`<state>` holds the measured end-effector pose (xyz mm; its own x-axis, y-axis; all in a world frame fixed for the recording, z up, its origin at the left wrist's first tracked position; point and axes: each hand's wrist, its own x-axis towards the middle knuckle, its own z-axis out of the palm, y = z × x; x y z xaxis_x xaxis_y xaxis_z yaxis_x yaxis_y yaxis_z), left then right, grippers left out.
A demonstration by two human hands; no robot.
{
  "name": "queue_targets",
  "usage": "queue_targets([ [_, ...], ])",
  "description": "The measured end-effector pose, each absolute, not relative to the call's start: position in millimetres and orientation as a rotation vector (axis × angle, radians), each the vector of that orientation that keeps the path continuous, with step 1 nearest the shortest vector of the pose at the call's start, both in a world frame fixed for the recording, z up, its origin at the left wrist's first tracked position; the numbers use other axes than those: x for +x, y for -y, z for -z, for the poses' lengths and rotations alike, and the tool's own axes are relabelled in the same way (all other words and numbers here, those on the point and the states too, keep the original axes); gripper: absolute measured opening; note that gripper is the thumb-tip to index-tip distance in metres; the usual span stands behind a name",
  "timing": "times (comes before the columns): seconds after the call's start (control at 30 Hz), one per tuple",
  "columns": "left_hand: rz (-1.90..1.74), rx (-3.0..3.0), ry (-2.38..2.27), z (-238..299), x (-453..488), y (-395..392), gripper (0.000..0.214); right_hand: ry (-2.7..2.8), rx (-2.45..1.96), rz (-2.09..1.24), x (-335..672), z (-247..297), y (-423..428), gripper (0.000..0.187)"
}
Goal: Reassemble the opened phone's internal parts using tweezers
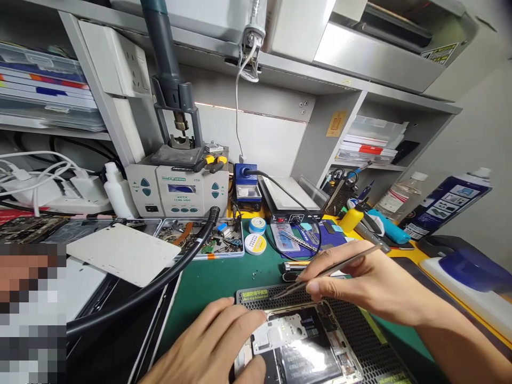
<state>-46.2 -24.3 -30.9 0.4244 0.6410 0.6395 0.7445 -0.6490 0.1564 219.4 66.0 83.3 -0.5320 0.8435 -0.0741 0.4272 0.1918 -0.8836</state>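
Observation:
An opened phone (pixel 306 354) lies on a black perforated anti-slip pad (pixel 372 341), its inside facing up. A dark battery and a pale metal plate (pixel 276 333) show in it. My left hand (pixel 218 336) grips the phone's left edge, with bent fingers at the upper corner and the thumb lower down. Between the thumb and fingers of my right hand (pixel 348 277) is a pair of metal tweezers (pixel 352 262). The tweezers slant down to the left, and their tips appear over the pad just beyond the phone's top edge.
Behind the green mat (pixel 224 274) stand a hot air station (pixel 180 189) and a tray of small parts (pixel 200 240). The station's black hose (pixel 160 290) crosses on the left, over a white panel (pixel 124 253). Round tins (pixel 255 244), bottles and a spray can (pixel 446 205) stand farther back.

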Motion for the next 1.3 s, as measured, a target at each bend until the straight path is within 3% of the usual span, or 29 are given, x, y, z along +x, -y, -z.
queue_targets([
  [0.33, 1.019, -2.579, 1.225, 27.9, -48.5, 25.8, 0.029, 1.884, -1.279, -1.146, 207.8, -61.4, -77.7, 0.035],
  [0.67, 1.001, -2.597, 1.24, 28.1, -48.0, 26.4, 0.028, 1.918, -1.29, -1.14, 202.9, -45.3, -80.6, 0.017],
  [1.3, 0.993, -2.595, 1.229, 26.4, -48.3, 26.5, 0.029, 1.913, -1.289, -1.145, 201.7, -51.5, -78.6, 0.022],
])
